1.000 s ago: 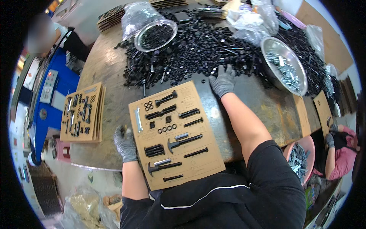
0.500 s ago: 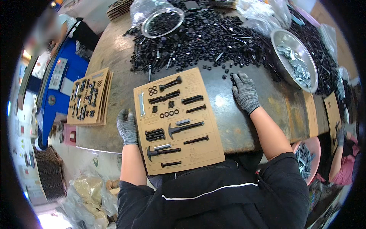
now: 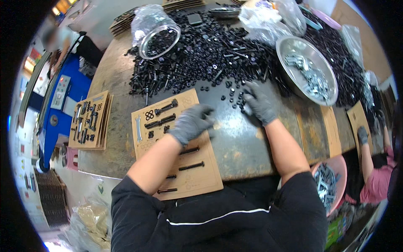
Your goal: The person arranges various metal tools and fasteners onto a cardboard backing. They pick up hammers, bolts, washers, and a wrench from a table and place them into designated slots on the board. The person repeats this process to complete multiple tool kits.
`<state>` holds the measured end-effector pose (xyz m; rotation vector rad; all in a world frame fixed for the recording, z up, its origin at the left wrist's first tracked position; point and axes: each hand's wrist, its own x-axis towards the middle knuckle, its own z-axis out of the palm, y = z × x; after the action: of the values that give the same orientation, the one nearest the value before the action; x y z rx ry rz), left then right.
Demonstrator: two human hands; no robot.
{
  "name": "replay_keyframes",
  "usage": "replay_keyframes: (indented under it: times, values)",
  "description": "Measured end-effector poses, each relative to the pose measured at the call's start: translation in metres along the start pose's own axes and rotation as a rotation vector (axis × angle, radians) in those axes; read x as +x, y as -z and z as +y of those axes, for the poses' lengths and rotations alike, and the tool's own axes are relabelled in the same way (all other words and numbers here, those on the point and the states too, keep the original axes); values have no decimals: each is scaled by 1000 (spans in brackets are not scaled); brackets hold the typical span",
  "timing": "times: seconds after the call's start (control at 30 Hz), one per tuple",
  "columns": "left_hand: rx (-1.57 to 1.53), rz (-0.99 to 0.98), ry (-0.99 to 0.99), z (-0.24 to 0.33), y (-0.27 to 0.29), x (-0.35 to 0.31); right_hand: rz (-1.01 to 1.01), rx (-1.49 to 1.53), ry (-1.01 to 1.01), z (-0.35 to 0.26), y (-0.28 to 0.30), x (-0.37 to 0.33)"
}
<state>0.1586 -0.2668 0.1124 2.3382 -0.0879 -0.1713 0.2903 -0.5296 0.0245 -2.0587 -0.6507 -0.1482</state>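
My left hand point(image 3: 193, 122), in a grey glove, reaches across the cardboard board point(image 3: 205, 176) with its fingers apart and slightly smeared by motion; nothing shows in it. My left forearm hides part of the board. Among the hardware on the board are a small wrench point(image 3: 139, 128), black rings point(image 3: 149, 114), long black bolts point(image 3: 160, 121) and a single bolt point(image 3: 191, 166). My right hand point(image 3: 261, 105), also gloved, rests on the metal tabletop with its fingers apart. Its fingertips are beside several loose black nuts point(image 3: 232, 95); whether they touch any is hard to tell.
A large heap of black bolts and nuts point(image 3: 197, 50) covers the table's far side. A steel bowl point(image 3: 285, 77) of silvery parts stands at right, a clear bowl point(image 3: 145, 47) at far left. Filled boards point(image 3: 100, 145) are stacked at left. A co-worker's gloved hand point(image 3: 362, 135) holds another board.
My left hand has left the board's left edge and swung right over the board. My right hand has drawn its fingers to the loose nuts, some now spread beside it. The view has shifted.
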Motion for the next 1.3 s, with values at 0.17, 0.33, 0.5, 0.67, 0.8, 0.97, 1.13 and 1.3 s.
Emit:
replay_keyframes:
  times: [0.17, 0.33, 0.5, 0.67, 0.8, 0.97, 1.13, 1.3]
  values:
    - [248, 9, 10, 20, -64, 63, 125, 131, -117, 31, 41, -1]
    - [191, 95, -41, 8, -93, 87, -395, -102, -199, -20, 35, -5]
    - [184, 39, 17, 15, -90, 87, -552, -394, -248, -46, 22, 5]
    - [176, -88, 91, 26, -85, 84, -458, -441, -337, -32, 25, -2]
    - [276, 103, -114, 28, -90, 81, -341, -430, -301, -25, 30, -4]
    - [292, 58, -121, 30, -91, 81, -305, -345, -92, -39, 19, -6]
    - [261, -26, -84, 30, -89, 84, -399, -432, -204, -34, 12, 1]
    - [335, -15, -145, 30, -89, 83, -415, -424, -266, -31, 18, 3]
